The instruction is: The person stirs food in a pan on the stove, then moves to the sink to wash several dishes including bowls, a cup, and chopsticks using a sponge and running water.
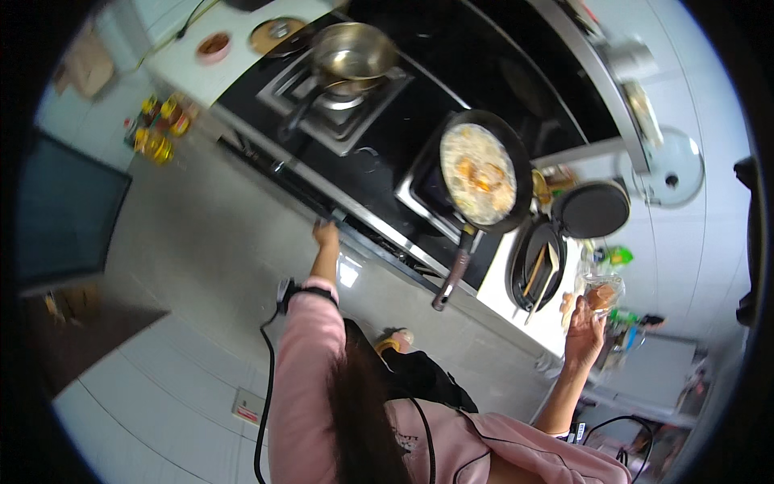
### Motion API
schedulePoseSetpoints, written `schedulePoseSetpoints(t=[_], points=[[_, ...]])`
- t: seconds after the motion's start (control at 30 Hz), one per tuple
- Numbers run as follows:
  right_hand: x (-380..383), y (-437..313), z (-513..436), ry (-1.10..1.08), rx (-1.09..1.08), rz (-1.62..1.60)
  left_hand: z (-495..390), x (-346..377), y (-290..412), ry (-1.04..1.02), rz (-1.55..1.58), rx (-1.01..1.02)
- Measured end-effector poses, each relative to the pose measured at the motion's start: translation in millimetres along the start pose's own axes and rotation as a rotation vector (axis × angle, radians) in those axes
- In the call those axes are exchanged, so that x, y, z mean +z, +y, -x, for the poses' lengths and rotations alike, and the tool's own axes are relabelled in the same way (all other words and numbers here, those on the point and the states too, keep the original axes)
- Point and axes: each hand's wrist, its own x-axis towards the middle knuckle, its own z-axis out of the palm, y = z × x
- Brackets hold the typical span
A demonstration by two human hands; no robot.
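My left hand [326,233] is at the top edge of the partly pulled-out drawer [387,254] under the black cooktop [378,175], its fingers closed over the edge. Raised at the right, my right hand [584,339] holds a clear plastic wrapper or small container [604,293] with something brown inside. A dark frying pan [523,199] stands on the right burner, filled with pale, bubbling food [479,172] and orange-brown pieces; its handle points towards me. On the left burner is a steel saucepan [354,54] with a black handle.
Right of the cooktop, an open black electric griddle [592,209] bears a wooden spatula [546,281] and a wooden stick. A glass lid [671,169] is by the wall. At the left are a pink bowl [213,47], another lid [278,33] and oil bottles [154,145] lower down.
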Motion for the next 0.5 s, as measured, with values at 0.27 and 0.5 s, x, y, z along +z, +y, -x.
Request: schedulePoseSetpoints(t=[0.27,0.5], points=[[-191,-50,79,0.414,-0.177,-0.008,277,-52,-213,-0.708,-1.262,-0.002],[-378,-76,180,0.854,-0.323,-0.029,516,145,-250,-1.523,-1.059,0.569]])
